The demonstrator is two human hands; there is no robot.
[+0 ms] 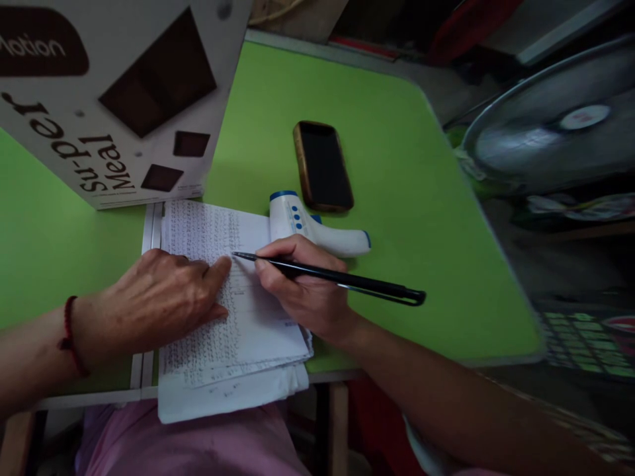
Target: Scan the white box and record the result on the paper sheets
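A stack of handwritten sheets [268,330] lies at the table's front edge, its lower corner jutting past it. Across the paper rests my left hand [171,297], with the index finger stretched out and its tip on the writing; a red bracelet [73,330] circles that wrist. My right hand [307,284] grips a black pen [357,281] between thumb and fingers. The pen's tip is at the written lines, just beyond my left fingertip. Behind my right hand a white and blue infrared thermometer [317,231] lies on its side, partly covered by the fingers.
A large white printed box [163,158] stands upright at the back left of the green table [421,277]. Beyond the thermometer lies a phone [325,165] in a brown case. Off the table's right side is a large round fan [550,125].
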